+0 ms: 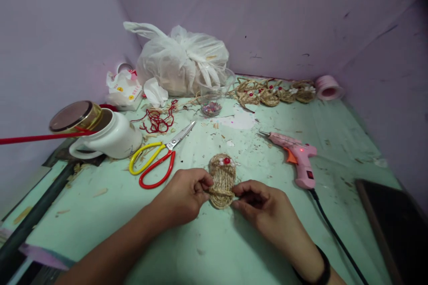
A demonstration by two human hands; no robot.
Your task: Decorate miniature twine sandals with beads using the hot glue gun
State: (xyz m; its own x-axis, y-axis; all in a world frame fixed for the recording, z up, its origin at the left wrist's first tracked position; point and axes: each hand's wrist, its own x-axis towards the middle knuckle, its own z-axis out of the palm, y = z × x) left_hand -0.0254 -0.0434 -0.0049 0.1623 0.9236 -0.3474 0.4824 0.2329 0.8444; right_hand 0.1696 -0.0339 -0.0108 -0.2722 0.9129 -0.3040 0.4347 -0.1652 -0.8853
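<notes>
A small woven jute sandal (pixel 222 177) with a red bead at its toe lies on the green table (pixel 214 249). My left hand (pixel 186 195) pinches the sandal's left edge, fingers closed on it. My right hand (pixel 260 202) pinches its right edge near the heel. Both hands rest low on the table, one on each side of the sandal.
Scissors (pixel 159 156) with yellow and red handles lie to the left, a pink glue gun (pixel 297 155) with a black cord to the right. A white jug (pixel 110 136), red thread (pixel 158 120), a plastic bag (pixel 182 60), finished jute pieces (pixel 272 91) and pink ribbon roll (pixel 328 87) sit farther back.
</notes>
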